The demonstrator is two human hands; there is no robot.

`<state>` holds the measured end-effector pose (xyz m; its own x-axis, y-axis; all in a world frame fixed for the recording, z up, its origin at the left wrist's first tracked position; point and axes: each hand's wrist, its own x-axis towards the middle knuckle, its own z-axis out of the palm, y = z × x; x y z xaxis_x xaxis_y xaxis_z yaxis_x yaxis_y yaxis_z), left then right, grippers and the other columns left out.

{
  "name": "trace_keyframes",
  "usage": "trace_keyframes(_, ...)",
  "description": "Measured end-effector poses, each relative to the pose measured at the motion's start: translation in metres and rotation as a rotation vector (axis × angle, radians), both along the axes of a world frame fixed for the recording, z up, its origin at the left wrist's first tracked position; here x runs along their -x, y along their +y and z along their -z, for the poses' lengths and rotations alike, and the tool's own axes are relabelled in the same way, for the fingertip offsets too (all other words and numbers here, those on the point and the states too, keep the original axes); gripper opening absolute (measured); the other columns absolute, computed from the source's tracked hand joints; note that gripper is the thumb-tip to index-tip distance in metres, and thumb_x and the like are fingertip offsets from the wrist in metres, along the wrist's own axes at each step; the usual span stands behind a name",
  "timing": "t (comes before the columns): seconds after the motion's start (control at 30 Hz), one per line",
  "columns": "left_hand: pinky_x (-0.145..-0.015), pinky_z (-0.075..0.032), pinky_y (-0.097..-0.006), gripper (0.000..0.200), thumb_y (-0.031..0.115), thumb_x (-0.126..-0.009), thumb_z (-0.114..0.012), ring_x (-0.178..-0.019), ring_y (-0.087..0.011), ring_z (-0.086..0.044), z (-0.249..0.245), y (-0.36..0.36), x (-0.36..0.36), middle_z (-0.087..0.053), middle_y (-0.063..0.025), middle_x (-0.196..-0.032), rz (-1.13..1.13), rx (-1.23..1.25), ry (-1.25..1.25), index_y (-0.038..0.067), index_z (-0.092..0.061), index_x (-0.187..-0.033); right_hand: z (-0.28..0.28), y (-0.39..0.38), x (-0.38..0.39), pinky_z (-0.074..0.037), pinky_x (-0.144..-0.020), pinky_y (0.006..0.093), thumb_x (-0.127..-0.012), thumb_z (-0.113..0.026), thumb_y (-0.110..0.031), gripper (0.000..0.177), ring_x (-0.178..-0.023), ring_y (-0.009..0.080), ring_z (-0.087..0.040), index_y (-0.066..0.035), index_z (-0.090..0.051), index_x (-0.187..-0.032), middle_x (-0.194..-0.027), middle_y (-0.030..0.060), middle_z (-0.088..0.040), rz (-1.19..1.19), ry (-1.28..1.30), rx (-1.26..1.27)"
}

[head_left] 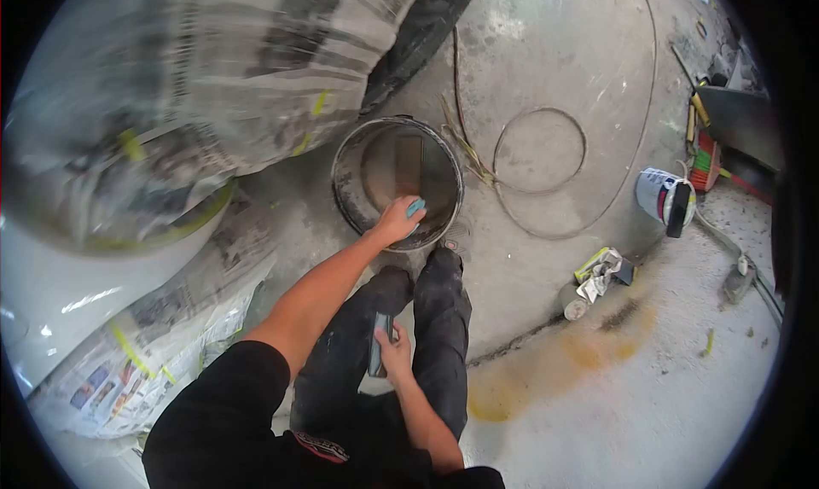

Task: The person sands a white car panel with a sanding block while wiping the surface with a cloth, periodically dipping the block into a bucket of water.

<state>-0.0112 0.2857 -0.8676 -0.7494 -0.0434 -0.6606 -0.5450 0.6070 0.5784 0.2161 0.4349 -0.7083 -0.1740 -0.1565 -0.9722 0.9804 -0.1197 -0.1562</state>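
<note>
left hand (397,220), frame centre, is closed round a blue sponge (416,207) at the near rim of the bucket (345,160), prob. to wet it w/ the murky water inside. right hand (396,355), lower centre, grips a flat dark block (379,344) upright against the knee, parked out of the way. bucket sits just beside the papered, plastic-wrapped body (171,88) upper left. cable (539,148) loops on the floor upper right; paint can (661,192) far right.
</note>
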Motion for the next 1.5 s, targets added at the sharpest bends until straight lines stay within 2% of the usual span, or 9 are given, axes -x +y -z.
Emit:
trace_keyframes(0.4, -0.098, -0.044, -0.0456, 0.053, 0.037, -0.093, -0.067, -0.118, -0.0403, -0.054, 0.244, 0.055, -0.003, -0.054, -0.0219, -0.133, 0.506, 0.544, -0.077, 0.004, -0.059, -0.133, -0.022, 0.015, 0.056, -0.053, -0.089, 0.028, -0.097, -0.075, -0.01, 0.071, -0.098, 0.0114, -0.065, 0.004, -0.035, -0.155, -0.112, 0.0096, -0.068, 0.087, 0.081, -0.029)
trace_keyframes(0.63, -0.073, -0.048, -0.0382, 0.037, 0.038, -0.096, -0.057, -0.09, -0.0277, -0.061, 0.196, 0.026, 0.014, -0.063, -0.0121, -0.108, -0.223, 0.01, -0.267, 0.01, -0.065, -0.119, -0.016, 0.004, 0.046, -0.052, -0.087, 0.0282, -0.097, -0.075, -0.013, 0.07, -0.097, 0.0131, -0.065, 0.003, -0.038, -0.153, -0.11, 0.0098, -0.068, 0.139, 0.132, -0.025)
trace_keyframes(0.77, -0.059, -0.051, -0.0339, 0.032, 0.038, -0.098, -0.052, -0.074, -0.0206, -0.065, 0.063, 0.006, 0.028, -0.069, -0.0066, -0.094, -0.944, -0.764, -0.504, 0.013, -0.069, -0.11, -0.006, -0.009, 0.032, -0.054, -0.085, 0.0313, -0.097, -0.074, -0.014, 0.065, -0.1, 0.0157, -0.066, -0.001, -0.042, -0.152, -0.117, 0.0117, -0.067, 0.179, 0.076, 0.016)
trace_keyframes(0.93, -0.106, -0.051, -0.0602, 0.052, 0.046, -0.101, -0.062, -0.128, -0.0361, -0.061, -0.213, -0.035, 0.057, -0.066, -0.0152, -0.135, -1.133, -1.384, -0.344, 0.007, -0.063, -0.135, 0.01, -0.026, 0.011, -0.053, -0.091, 0.0362, -0.098, -0.075, -0.019, 0.056, -0.103, 0.022, -0.066, -0.001, -0.05, -0.145, -0.12, 0.0116, -0.067, 0.236, 0.051, 0.051)
trace_keyframes(1.07, -0.089, -0.061, -0.0401, 0.038, 0.022, -0.103, -0.066, -0.11, -0.02, -0.07, -0.412, -0.084, 0.086, -0.07, -0.0073, -0.126, -0.582, -0.92, 0.065, 0.006, -0.059, -0.136, -0.014, -0.023, 0.046, -0.053, -0.09, 0.0363, -0.097, -0.076, -0.023, 0.052, -0.102, 0.0225, -0.066, 0.002, -0.055, -0.138, -0.12, 0.0103, -0.067, 0.192, 0.072, 0.102)
trace_keyframes(1.2, -0.081, -0.057, -0.0301, 0.03, 0.028, -0.096, -0.076, -0.097, -0.0113, -0.068, -0.667, -0.123, 0.104, -0.074, -0.0027, -0.104, -0.092, -0.024, 0.462, 0.005, -0.072, -0.114, -0.05, -0.023, 0.082, -0.051, -0.092, 0.0354, -0.098, -0.076, -0.025, 0.053, -0.106, 0.0219, -0.064, 0.002, -0.055, -0.138, -0.123, 0.0107, -0.067, 0.135, 0.292, 0.027)
trace_keyframes(1.3, -0.085, -0.056, -0.0298, 0.031, 0.017, -0.091, -0.081, -0.096, -0.0117, -0.068, -0.803, -0.134, 0.108, -0.074, -0.0042, -0.106, -0.091, 0.203, 0.809, 0.006, -0.07, -0.117, -0.098, -0.013, 0.139, -0.049, -0.096, 0.0342, -0.097, -0.077, -0.025, 0.056, -0.11, 0.021, -0.062, 0.002, -0.053, -0.14, -0.127, 0.0115, -0.065, 0.121, 0.413, -0.004)
trace_keyframes(1.47, -0.112, -0.043, -0.0495, 0.058, 0.012, -0.085, -0.079, -0.137, -0.0355, -0.053, -0.893, -0.156, 0.135, -0.052, -0.019, -0.151, 0.676, 1.569, 1.184, 0.003, -0.06, -0.139, -0.118, -0.007, 0.197, -0.05, -0.096, 0.0342, -0.096, -0.077, -0.023, 0.057, -0.109, 0.02, -0.061, 0.002, -0.052, -0.14, -0.126, 0.0124, -0.063, 0.178, 0.493, 0.052)
trace_keyframes(1.5, -0.115, -0.037, -0.0539, 0.062, 0.012, -0.085, -0.079, -0.143, -0.0388, -0.045, -0.886, -0.165, 0.141, -0.049, -0.0191, -0.155, 0.636, 1.547, 1.18, 0.005, -0.058, -0.142, -0.124, -0.006, 0.203, -0.049, -0.096, 0.0343, -0.096, -0.076, -0.023, 0.057, -0.11, 0.0205, -0.061, 0.002, -0.052, -0.141, -0.126, 0.0121, -0.064, 0.192, 0.51, 0.06)
